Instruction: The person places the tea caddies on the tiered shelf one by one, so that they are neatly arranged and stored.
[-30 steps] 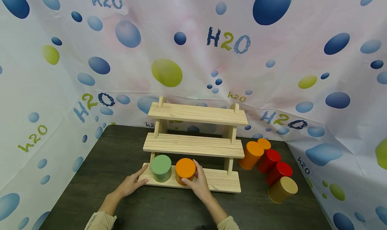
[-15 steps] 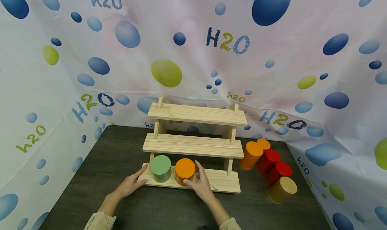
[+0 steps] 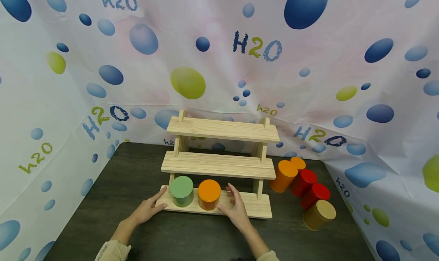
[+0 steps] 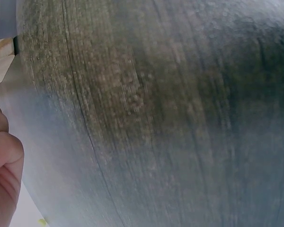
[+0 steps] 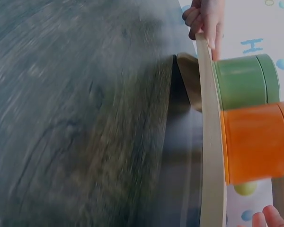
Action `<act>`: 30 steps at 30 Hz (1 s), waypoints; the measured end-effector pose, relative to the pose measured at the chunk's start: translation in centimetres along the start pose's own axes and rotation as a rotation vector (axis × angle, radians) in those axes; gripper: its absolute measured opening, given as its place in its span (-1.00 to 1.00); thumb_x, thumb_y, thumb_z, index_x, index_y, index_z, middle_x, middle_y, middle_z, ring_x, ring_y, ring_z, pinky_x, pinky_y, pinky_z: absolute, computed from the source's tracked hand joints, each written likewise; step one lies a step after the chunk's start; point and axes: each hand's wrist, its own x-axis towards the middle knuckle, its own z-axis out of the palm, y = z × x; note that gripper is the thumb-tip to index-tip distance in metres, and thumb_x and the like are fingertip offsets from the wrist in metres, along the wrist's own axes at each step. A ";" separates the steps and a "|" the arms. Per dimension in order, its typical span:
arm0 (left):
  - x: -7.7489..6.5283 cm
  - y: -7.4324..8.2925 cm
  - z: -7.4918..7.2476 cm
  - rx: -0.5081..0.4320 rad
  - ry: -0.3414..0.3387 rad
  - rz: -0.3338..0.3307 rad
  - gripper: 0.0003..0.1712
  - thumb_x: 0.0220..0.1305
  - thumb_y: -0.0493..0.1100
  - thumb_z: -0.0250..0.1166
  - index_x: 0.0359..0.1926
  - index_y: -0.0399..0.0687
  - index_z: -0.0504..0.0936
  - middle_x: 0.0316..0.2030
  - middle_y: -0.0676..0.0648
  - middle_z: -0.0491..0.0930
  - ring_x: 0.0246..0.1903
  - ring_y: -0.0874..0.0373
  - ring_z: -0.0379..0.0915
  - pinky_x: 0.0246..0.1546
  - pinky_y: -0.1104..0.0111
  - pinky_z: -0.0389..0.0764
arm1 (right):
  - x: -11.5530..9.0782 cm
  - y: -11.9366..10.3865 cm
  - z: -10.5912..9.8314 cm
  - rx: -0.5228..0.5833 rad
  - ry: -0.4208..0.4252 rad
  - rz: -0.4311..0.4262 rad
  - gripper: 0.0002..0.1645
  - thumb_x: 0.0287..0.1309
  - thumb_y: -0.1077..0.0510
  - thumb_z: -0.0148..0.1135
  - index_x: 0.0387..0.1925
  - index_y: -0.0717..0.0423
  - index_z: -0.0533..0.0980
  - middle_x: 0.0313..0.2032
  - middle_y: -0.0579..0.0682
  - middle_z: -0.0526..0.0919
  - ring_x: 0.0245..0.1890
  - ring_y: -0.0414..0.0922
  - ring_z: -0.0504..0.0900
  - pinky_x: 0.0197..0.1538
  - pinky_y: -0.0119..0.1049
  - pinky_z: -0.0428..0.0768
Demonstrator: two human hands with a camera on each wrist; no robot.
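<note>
We've got room right of the orange tin [image 3: 209, 194], out to the edge of the bottom shelf [image 3: 257, 205]. Our right hand [image 3: 237, 210] is loosely spread just beside that tin; our left hand [image 3: 146, 209] grips the shelf's left end.

**H2O printed over the backdrop [image 3: 219, 74]**

In the head view the backdrop's print reads "H2O" 3 times in capitals, in blues and green: upper centre, left and right. Lower-case "h2O" stands 4 times: blue at upper left, green at left, green above the wooden shelf [image 3: 218, 165], and small and dark at right. A further "h2" is cut off by the shelf's left side. The right wrist view shows a blue "H". Printing on the left sleeve [image 3: 113, 250] is too small to read.
</note>
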 end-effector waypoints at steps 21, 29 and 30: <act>0.1 0.1 -0.1 0.010 -0.009 -0.037 -0.18 0.20 0.05 0.21 0.37 -0.13 0.10 -0.27 -0.32 0.53 -0.38 0.04 0.42 -0.19 0.09 0.42 | -1.6 0.8 -4.1 0.056 0.138 0.003 -0.16 -0.03 0.42 0.27 0.28 0.34 0.11 0.16 0.36 0.27 0.09 0.25 0.25 0.09 0.20 0.20; 0.0 0.2 0.0 0.008 -0.004 -0.031 -0.19 0.20 0.03 0.22 0.37 -0.14 0.11 0.07 -0.44 0.39 -0.27 0.02 0.42 -0.13 0.01 0.41 | -1.8 2.6 -5.7 0.010 0.253 0.023 -0.14 0.00 0.36 0.29 0.30 0.28 0.08 0.16 0.27 0.30 0.09 0.11 0.27 0.10 0.06 0.24; 0.0 0.2 0.0 0.008 -0.003 -0.028 -0.19 0.20 0.03 0.22 0.36 -0.15 0.11 0.15 -0.45 0.30 -0.20 -0.03 0.44 -0.10 -0.02 0.40 | -1.8 2.7 -5.9 0.005 0.274 0.021 -0.13 -0.01 0.36 0.29 0.30 0.28 0.08 0.15 0.26 0.31 0.08 0.09 0.28 0.09 0.02 0.25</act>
